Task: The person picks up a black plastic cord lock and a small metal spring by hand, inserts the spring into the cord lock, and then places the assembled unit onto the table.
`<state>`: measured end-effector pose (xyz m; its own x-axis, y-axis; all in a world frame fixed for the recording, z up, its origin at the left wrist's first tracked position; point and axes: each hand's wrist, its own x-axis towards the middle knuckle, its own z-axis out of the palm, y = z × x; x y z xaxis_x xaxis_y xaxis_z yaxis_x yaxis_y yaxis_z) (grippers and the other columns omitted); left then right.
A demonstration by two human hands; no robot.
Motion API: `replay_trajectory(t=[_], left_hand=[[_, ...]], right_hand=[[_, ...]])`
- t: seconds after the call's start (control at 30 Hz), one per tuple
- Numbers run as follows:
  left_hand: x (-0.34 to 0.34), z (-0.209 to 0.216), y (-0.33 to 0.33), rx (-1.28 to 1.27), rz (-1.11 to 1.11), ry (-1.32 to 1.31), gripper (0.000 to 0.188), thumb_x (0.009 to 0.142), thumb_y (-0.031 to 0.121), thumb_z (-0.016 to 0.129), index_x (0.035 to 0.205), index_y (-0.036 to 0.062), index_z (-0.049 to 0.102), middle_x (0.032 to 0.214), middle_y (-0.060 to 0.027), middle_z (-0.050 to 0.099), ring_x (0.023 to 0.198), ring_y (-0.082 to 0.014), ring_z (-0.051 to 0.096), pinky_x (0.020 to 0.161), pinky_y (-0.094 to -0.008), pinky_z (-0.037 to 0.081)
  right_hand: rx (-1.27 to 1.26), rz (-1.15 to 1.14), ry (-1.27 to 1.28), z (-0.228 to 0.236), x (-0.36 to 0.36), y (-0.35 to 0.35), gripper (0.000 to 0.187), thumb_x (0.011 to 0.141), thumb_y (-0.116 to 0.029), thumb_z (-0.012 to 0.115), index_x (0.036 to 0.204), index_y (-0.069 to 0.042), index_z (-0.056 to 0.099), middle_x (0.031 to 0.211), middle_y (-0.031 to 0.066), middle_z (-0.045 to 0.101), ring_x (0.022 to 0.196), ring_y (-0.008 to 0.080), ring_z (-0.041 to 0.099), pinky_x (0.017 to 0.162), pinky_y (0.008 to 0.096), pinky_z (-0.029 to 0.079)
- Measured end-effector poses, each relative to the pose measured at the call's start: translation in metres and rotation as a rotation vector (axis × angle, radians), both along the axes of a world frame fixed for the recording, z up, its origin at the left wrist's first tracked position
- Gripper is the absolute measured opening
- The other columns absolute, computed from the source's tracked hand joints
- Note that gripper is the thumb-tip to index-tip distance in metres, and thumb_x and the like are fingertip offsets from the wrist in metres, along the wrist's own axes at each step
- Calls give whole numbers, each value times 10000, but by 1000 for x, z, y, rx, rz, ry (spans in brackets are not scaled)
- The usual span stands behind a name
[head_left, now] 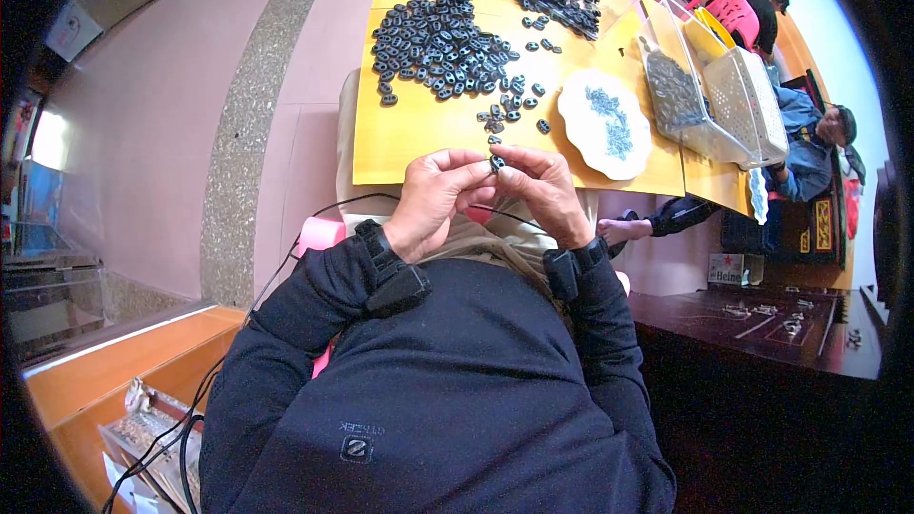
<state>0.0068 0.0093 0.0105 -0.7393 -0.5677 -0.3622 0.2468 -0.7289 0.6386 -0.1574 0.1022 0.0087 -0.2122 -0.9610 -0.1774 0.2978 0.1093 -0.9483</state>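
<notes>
Over the near edge of the yellow table (405, 157), the left hand (433, 198) and right hand (547, 195) meet, thumbs and fingers pinched closed on one small black piece (497, 163) between them. Beyond it lie loose black two-holed oval pieces (438, 52), with a scalloped white plate (583, 145) of small grey parts (614, 128) to the right.

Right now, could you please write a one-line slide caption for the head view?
Left hand and right hand pinch a small black part near many loose black pieces on a yellow table.
</notes>
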Motion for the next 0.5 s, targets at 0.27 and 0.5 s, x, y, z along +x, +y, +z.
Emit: replay_trajectory(t=[0.27, 0.5], left_hand=[[0, -2, 0, -11, 3, -1, 131, 902, 50, 632, 1009, -21, 607, 882, -77, 660, 711, -120, 660, 653, -216, 577], [-1, -3, 1, -18, -3, -3, 133, 898, 49, 639, 1008, -17, 607, 880, -75, 660, 711, -118, 660, 652, -214, 575]], right_hand=[[-7, -7, 22, 0, -1, -1, 347, 864, -9, 670, 1200, 41, 599, 1042, 102, 681, 876, 138, 659, 796, 270, 548], [-18, -14, 26, 0, -2, 0, 352, 849, 0, 684, 1190, 39, 606, 1027, 101, 686, 868, 140, 661, 788, 268, 549]])
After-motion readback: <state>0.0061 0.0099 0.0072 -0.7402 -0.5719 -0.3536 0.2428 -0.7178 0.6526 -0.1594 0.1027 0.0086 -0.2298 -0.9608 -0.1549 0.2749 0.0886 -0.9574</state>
